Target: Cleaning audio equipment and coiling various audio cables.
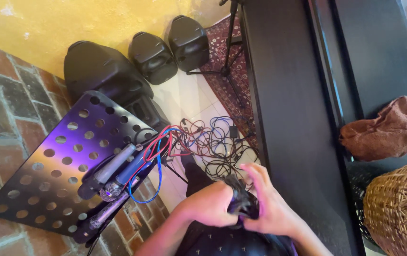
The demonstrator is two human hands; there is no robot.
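Seen from above, both bare forearms rise from the lower edge of the frame and converge in front of the person's torso. The left hand (209, 205) comes in from the lower left, knuckles upward, its fingers curled inward and closed toward the right hand. The right hand (271, 204) enters from the lower right, wrist bent inward, with its fingers (255, 174) extended upward and slightly spread above the meeting point. The two hands press close together, thumbs toward one another, gripping a small dark object between them. Purple-tinted light falls across the left forearm.
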